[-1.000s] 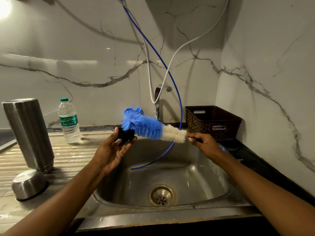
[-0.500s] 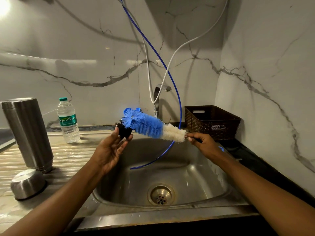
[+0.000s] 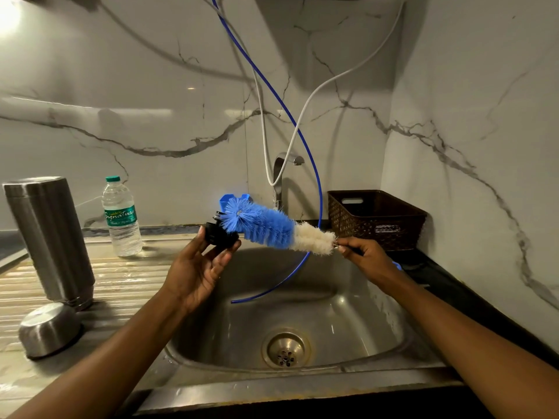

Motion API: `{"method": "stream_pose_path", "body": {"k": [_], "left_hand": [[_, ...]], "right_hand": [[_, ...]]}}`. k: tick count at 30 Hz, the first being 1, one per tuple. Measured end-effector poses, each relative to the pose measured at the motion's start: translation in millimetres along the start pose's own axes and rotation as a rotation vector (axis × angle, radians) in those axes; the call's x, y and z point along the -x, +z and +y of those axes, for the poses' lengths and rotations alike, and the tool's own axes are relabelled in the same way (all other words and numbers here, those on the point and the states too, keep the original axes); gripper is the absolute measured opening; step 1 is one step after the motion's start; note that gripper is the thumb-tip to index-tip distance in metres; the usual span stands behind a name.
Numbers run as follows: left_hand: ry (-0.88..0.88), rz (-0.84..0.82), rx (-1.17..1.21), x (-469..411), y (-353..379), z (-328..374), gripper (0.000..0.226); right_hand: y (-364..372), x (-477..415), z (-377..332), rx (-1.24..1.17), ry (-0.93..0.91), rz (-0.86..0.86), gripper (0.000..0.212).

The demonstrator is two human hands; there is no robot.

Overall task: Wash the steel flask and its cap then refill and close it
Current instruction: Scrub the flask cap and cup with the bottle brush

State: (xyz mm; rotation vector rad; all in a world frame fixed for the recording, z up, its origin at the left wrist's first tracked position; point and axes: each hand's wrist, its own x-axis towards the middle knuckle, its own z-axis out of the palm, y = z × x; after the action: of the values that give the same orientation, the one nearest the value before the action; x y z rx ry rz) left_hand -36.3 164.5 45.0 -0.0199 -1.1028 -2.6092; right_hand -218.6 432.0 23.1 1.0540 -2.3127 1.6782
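Sink first, since it filled the middle: what was in it?

Steel basin, drain at the bottom, and a blue hose hanging from above with its end over the basin. A white hose looped beside the tap at the back.

And the steel flask?

Well left of the hands, it stood on the ribbed drainboard, narrow end down, untouched. Its steel cap lay dome-up just in front of it. I could not tell whether they touched.

Anything else around?

A brown basket stood in the corner right of the sink, and a plastic water bottle stood upright beyond the flask, near the wall.

And the hands?

Both were raised over the basin. The right hand pinched the bottle brush by the stem at its white end. The brush slanted up to the left, crossing in front of the tap's base and the blue hose. Its blue tip met a small black stopper, which the left hand held between thumb and fingertips, palm up. The bristles hid part of the stopper — and a blue plastic piece behind them could not be made out.
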Motion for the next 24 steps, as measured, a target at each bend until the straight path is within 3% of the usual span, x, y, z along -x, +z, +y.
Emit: {"method": "stream_pose_path", "body": {"k": [2, 7, 11, 14, 16, 19, 24], "left_hand": [[0.017, 0.006, -0.026, 0, 1, 1, 0.098], [0.051, 0.01, -0.012, -2, -1, 5, 0.076], [0.039, 0.025, 0.019, 0, 1, 6, 0.101], [0.038, 0.054, 0.001, 2, 1, 5, 0.107], [0.023, 0.068, -0.019, 4, 3, 3, 0.093], [0.033, 0.094, -0.014, 8, 7, 4, 0.052], [0.032, 0.115, -0.057, 6, 8, 3, 0.053]], "right_hand": [[4, 0, -2, 0.005, -0.006, -0.011, 0.027], [1, -2, -1, 0.026, -0.012, -0.001, 0.026], [-11, 1, -2, -0.009, 0.006, 0.051, 0.026], [-3, 0, -9, -0.054, -0.016, 0.088, 0.026], [11, 0, -14, -0.024, -0.052, 0.057, 0.026], [16, 0, -16, 0.045, -0.105, 0.018, 0.029], [-5, -1, -9, 0.125, -0.119, 0.038, 0.029]]}}
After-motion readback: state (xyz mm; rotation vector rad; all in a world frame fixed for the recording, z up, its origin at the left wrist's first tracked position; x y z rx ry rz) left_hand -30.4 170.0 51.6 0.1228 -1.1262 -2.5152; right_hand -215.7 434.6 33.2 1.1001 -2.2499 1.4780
